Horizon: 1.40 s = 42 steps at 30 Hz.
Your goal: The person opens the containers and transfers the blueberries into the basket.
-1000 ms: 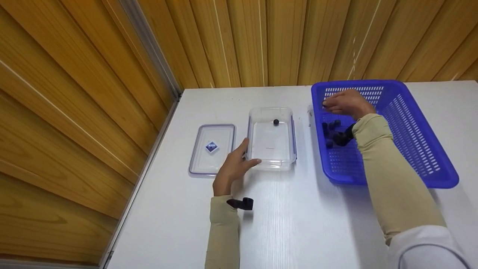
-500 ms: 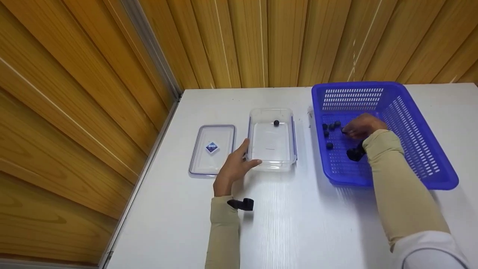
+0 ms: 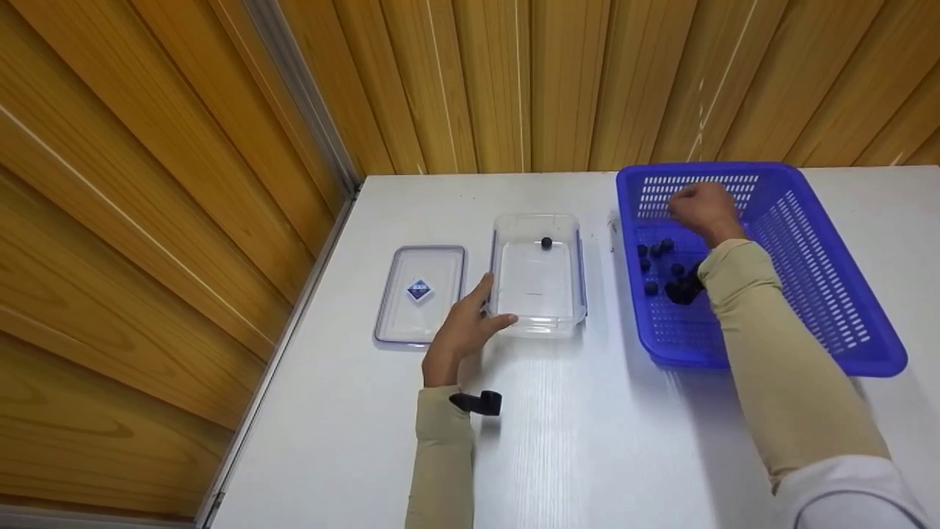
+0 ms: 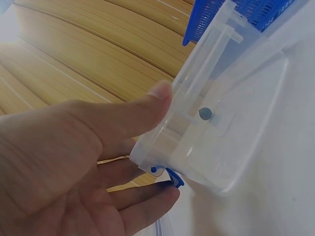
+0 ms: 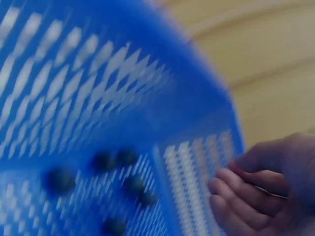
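Observation:
A clear plastic food container (image 3: 534,283) stands on the white table with one small dark round ball (image 3: 546,243) in it. My left hand (image 3: 461,334) holds its near-left corner; in the left wrist view the thumb lies at the rim and the fingers are by a blue latch (image 4: 174,178). My right hand (image 3: 703,211) hovers over the blue basket (image 3: 819,275), thumb and fingers curled together. In the right wrist view the right hand (image 5: 253,194) shows nothing between its fingers. Several dark balls (image 3: 656,250) lie on the basket's floor, toward its left side.
The container's clear lid (image 3: 400,312) with a blue diamond label lies flat just left of the container. Wood-patterned walls (image 3: 558,81) border the table (image 3: 558,441) at the back and left. The basket's raised rim stands around the balls.
My right hand dipped into the basket with something dark at its fingertips, then rose toward the back. A ball now lies where the fingertips were. The left hand has stayed at the container.

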{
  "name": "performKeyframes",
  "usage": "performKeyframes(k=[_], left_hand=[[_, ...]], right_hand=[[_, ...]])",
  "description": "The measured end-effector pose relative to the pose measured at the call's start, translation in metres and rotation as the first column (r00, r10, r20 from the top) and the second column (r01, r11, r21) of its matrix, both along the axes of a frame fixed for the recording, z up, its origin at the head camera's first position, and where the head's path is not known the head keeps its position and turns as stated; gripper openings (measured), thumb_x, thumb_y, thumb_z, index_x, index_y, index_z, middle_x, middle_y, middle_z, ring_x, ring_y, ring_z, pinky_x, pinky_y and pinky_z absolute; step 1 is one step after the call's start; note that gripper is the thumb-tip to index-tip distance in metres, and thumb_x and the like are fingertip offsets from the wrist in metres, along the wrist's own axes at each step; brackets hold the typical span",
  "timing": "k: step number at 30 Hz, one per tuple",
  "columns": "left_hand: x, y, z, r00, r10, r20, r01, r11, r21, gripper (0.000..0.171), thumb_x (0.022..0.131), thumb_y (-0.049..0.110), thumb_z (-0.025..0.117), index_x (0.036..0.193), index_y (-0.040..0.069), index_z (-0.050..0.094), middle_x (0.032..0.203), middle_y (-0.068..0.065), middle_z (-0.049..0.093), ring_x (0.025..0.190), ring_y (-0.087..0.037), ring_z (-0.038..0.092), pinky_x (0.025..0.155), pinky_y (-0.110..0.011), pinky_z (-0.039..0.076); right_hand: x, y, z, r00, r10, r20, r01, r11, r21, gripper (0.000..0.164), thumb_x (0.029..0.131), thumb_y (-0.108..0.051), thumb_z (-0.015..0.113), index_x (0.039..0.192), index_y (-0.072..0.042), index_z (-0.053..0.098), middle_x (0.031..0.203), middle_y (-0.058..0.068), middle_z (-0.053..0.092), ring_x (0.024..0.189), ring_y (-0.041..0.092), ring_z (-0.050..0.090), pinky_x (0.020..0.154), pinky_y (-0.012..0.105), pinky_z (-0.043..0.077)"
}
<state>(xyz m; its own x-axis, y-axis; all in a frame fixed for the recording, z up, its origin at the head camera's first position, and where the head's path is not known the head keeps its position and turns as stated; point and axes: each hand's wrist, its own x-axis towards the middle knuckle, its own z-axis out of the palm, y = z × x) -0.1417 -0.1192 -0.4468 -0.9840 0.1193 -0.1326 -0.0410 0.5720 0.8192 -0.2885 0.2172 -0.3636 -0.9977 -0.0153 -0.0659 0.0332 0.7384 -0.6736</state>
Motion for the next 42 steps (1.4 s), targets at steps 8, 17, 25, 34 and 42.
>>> performKeyframes(k=[8, 17, 25, 34, 42], left_hand=[[0.002, -0.001, 0.001, 1.000, 0.016, -0.004, -0.016, 1.000, -0.018, 0.085, 0.084, 0.038, 0.066, 0.149, 0.017, 0.014, 0.153, -0.002, 0.017, 0.137, -0.021, 0.024, 0.111, -0.037, 0.023], [0.005, 0.002, 0.000, 0.998, 0.063, 0.022, -0.063, 0.998, 0.017, 0.084, 0.083, 0.035, 0.067, 0.149, 0.019, 0.015, 0.153, 0.002, 0.017, 0.137, -0.019, 0.024, 0.110, -0.037, 0.023], [0.007, 0.009, 0.000, 0.999, 0.052, -0.004, -0.052, 0.998, -0.022, 0.085, 0.083, 0.036, 0.067, 0.148, 0.019, 0.016, 0.153, -0.001, 0.019, 0.137, -0.017, 0.023, 0.111, -0.034, 0.023], [0.012, 0.018, 0.000, 0.999, 0.021, -0.032, -0.022, 0.999, -0.049, 0.084, 0.084, 0.036, 0.066, 0.148, 0.015, 0.017, 0.153, -0.002, 0.018, 0.138, -0.016, 0.021, 0.111, -0.031, 0.021], [0.016, 0.021, 0.004, 0.999, 0.014, -0.049, -0.016, 0.998, -0.054, 0.083, 0.084, 0.035, 0.067, 0.148, 0.014, 0.018, 0.153, -0.003, 0.019, 0.138, -0.016, 0.021, 0.111, -0.030, 0.021]], right_hand=[[-0.005, -0.072, 0.014, 0.992, 0.069, 0.104, -0.052, 0.986, -0.157, 0.039, 0.091, -0.016, 0.048, 0.124, 0.003, 0.055, 0.123, 0.022, 0.053, 0.109, 0.031, 0.049, 0.093, 0.042, 0.042], [-0.001, -0.126, -0.008, 0.963, 0.211, 0.169, -0.178, 0.965, -0.191, 0.037, 0.086, -0.010, 0.051, 0.118, 0.008, 0.057, 0.116, 0.021, 0.057, 0.098, 0.025, 0.054, 0.083, 0.032, 0.046], [0.002, -0.151, -0.030, 0.947, 0.243, 0.209, -0.242, 0.970, -0.032, 0.032, 0.082, -0.012, 0.055, 0.105, 0.009, 0.064, 0.097, 0.015, 0.062, 0.081, 0.021, 0.050, 0.072, 0.029, 0.045], [0.002, -0.151, -0.040, 0.945, 0.208, 0.251, -0.222, 0.975, 0.030, 0.022, 0.080, -0.007, 0.048, 0.092, 0.008, 0.057, 0.089, 0.015, 0.049, 0.074, 0.024, 0.041, 0.057, 0.027, 0.036], [0.001, -0.155, -0.043, 0.945, 0.231, 0.233, -0.277, 0.941, 0.193, 0.040, 0.079, -0.005, 0.045, 0.109, 0.019, 0.054, 0.097, 0.024, 0.057, 0.073, 0.024, 0.043, 0.055, 0.026, 0.035]])
